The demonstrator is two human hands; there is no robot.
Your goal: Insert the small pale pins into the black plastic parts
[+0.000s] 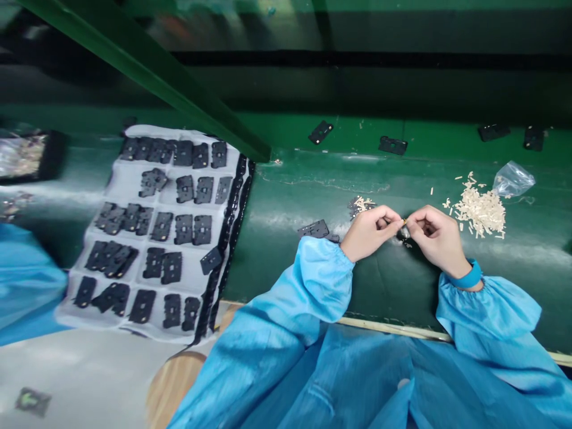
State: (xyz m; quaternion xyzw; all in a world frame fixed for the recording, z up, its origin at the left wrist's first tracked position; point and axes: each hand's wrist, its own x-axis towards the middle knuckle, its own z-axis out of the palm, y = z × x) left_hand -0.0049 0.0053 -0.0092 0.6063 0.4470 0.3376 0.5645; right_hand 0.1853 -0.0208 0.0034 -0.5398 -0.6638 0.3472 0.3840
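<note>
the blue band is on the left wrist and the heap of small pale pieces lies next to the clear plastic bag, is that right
Not quite: the head view shows the blue band on the wrist of the right hand, not the left. The heap of small pale pieces does lie next to the clear plastic bag.

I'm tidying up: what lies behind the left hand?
Past the left hand, pale strips and dark pieces show in a small heap; whatever the hand covers can't be seen.

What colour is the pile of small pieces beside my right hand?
The pile is pale cream; the head view shows it best.
</note>
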